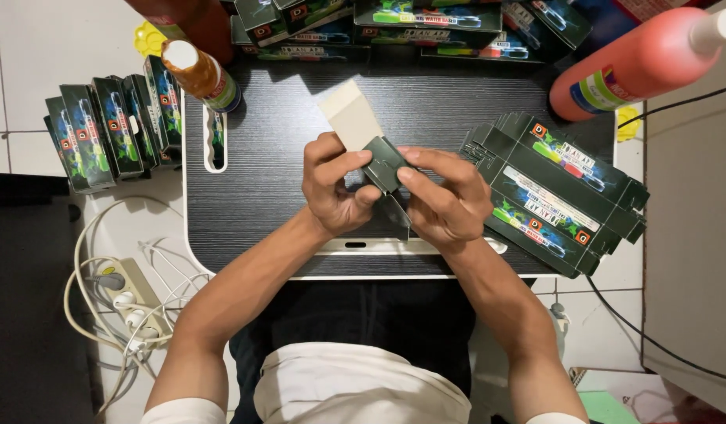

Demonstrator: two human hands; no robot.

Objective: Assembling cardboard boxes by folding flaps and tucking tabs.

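Here, a small dark green carton [384, 163] is held above the middle of the black desk [261, 196]. It is pinched by the left hand [335, 188] and the right hand [445, 200], each grip closed narrowly on it, wrists bent inward, its pale flap raised.

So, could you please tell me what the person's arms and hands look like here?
Both forearms are bare. The left hand and right hand wear no gloves, rings or watch that I can see. A white short sleeve shows at the left upper arm, another at the right.

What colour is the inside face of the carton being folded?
Plain beige on the carton, seen in the head view.
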